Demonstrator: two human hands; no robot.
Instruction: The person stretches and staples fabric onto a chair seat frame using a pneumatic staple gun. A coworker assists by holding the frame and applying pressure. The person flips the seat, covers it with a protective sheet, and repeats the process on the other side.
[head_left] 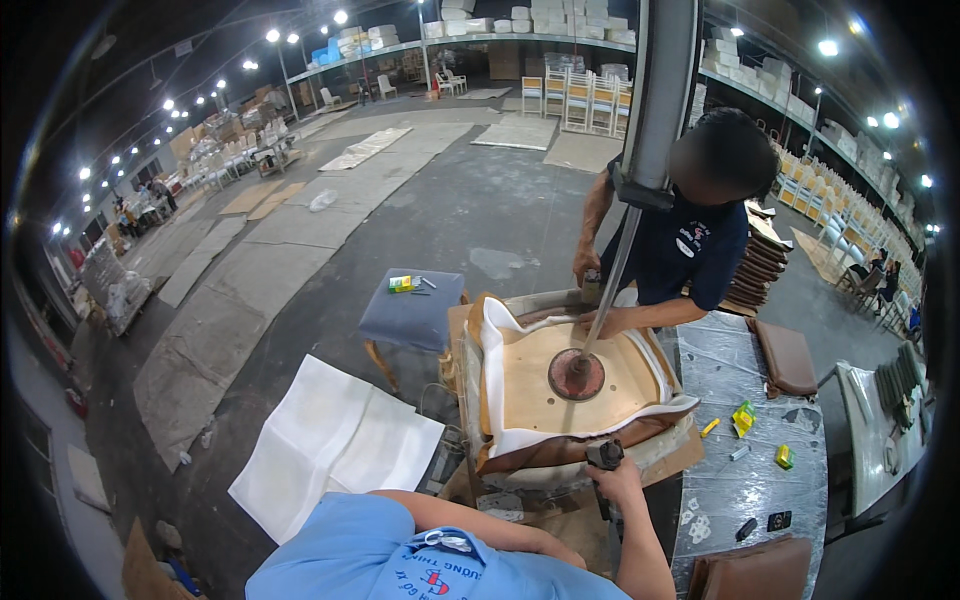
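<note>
My right hand (pixel 620 482) is closed around a dark staple gun (pixel 604 455), its head at the near edge of a chair seat. In that seat lies a pale wooden board (pixel 520 385), ringed by white padding (pixel 515 438) and a brown cover (pixel 560 455). A round reddish press foot (pixel 576 375) on a metal rod bears on the board. My left hand (pixel 568 556) is low, in front of my body; its fingers are hidden. Across the seat, a co-worker's hand (pixel 587 265) holds another staple gun (pixel 591 288), while their other hand (pixel 605 324) touches the far edge.
A thick metal column (pixel 660 90) rises behind the seat. To the left stand a blue-grey stool (pixel 415 305) and white sheets (pixel 330 440). On the right, a plastic-covered table (pixel 720 480) bears small yellow-green boxes (pixel 743 418) and brown seat pads (pixel 785 357); more pads (pixel 755 265) are stacked behind.
</note>
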